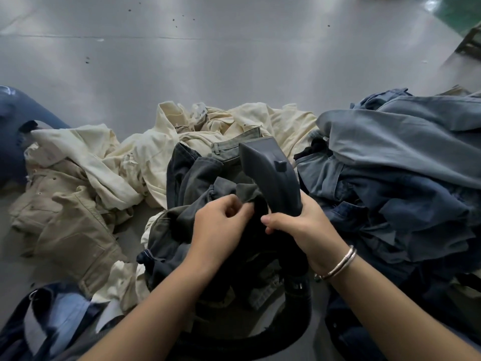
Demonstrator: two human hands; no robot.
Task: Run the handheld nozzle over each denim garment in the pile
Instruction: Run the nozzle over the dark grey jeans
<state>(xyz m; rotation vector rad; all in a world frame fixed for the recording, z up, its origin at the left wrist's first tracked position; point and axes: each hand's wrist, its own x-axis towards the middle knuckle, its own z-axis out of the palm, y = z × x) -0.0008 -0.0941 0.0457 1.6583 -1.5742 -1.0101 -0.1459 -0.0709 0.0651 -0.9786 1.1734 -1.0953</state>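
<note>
While one right hand (299, 225) grips one nozzle (268, 175), left hand (221, 225) pinches one dark garment (192, 178).

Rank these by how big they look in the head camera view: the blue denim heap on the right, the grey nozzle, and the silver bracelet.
Largest to smallest, as they look:
1. blue denim heap
2. grey nozzle, held by the right hand
3. silver bracelet
The bracelet sits nearer the camera yet looks smallest, so the order seems safe.

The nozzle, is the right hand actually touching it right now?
Touching. The head view shows the right hand with its fingers curled round the lower end of the grey nozzle.
</note>
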